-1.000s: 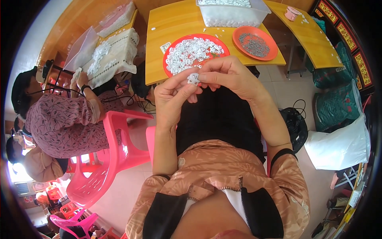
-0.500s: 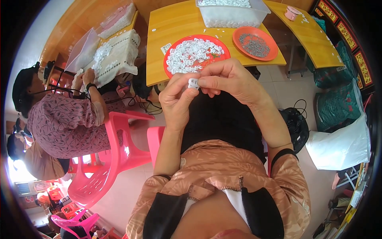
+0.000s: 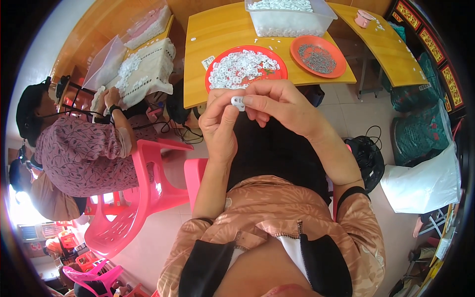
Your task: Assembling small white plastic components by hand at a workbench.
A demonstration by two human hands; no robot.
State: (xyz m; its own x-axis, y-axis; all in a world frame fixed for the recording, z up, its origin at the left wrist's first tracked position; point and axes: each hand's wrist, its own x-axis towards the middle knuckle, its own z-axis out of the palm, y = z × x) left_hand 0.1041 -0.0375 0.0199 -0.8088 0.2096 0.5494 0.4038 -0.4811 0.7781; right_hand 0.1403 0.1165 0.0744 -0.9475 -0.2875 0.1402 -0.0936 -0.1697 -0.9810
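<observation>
Between my two hands is a small white plastic piece [image 3: 238, 102] with holes in it, held just in front of the near edge of the table. My left hand [image 3: 218, 119] pinches it between thumb and fingers from the left. From the right, the thumb and fingers of my right hand [image 3: 279, 105] close on the same piece. Beyond my hands a red plate [image 3: 284, 74] carries a heap of similar white pieces [image 3: 237, 67]. To its right, an orange plate [image 3: 340, 57] holds many small grey metal parts [image 3: 317, 58].
A clear plastic bin [image 3: 292, 28] of white pieces stands at the back of the yellow table [image 3: 213, 32]. At left, a person [image 3: 89, 153] works at a cloth-covered table [image 3: 158, 62]; a pink chair [image 3: 148, 193] is between us. Bags [image 3: 420, 183] lie at right.
The white piece has turned and tilted slightly in my fingers and sits a little lower left. Both hands keep their pinch. The view has shifted slightly.
</observation>
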